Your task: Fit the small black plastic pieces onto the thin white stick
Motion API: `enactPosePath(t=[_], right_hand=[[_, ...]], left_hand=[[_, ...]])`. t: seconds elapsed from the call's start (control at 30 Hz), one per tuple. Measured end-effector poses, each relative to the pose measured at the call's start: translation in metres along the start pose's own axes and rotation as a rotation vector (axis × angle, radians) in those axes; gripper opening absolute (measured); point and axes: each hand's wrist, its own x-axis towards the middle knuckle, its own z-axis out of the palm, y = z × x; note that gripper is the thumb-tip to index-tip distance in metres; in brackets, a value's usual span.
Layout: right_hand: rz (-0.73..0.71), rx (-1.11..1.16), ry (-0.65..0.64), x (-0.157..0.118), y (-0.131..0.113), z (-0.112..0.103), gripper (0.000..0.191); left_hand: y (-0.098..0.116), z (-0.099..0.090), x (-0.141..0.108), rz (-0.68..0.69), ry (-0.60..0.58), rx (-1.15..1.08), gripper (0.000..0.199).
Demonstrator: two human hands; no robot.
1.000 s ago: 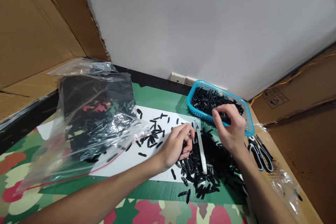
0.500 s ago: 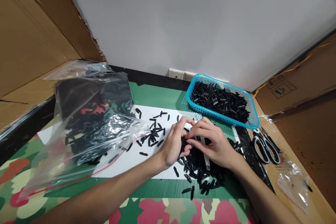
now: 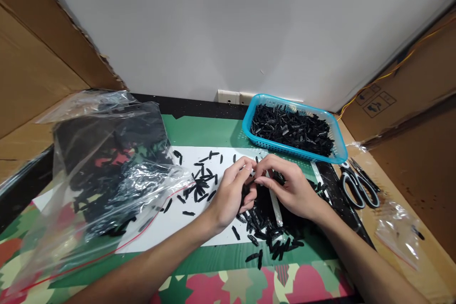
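My left hand [image 3: 231, 192] is curled above the white sheet [image 3: 149, 237], fingers closed round small black pieces that show partly between palm and fingers. Touching or nearly touching it, my right hand [image 3: 290, 190] has thumb and forefinger pinched together; whatever lies between those tips is too small to make out. Under and beside both hands spreads a heap of short black strips [image 3: 263, 230], with a narrow pale strip [image 3: 276, 209] lying across it. More loose black strips [image 3: 201, 185] are scattered on the sheet to the left.
A blue plastic basket [image 3: 295, 152] full of black strips stands by the wall. On the left lies a large clear zip bag [image 3: 107, 175] with black pieces inside. Scissors [image 3: 356, 187] and a small clear bag [image 3: 399, 235] rest at the right, beside cardboard [image 3: 416, 152].
The view has shifted slightly, moving the basket and bag leftward in the picture. Both hands stay together, and their fingertips have shifted a little at the meeting point.
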Motion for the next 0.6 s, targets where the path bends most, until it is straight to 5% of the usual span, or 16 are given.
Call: enactPosePath(t=[0.2, 0.6], right_hand=[[0.025, 0.026, 0.187, -0.001, 0.009, -0.003, 0.006], [0.111, 0.077, 0.188, 0.002, 0.012, -0.003, 0.006]], left_hand=[[0.001, 0.000, -0.002, 0.003, -0.020, -0.013, 0.035], [-0.001, 0.001, -0.002, 0.033, -0.016, 0.085, 0.035]])
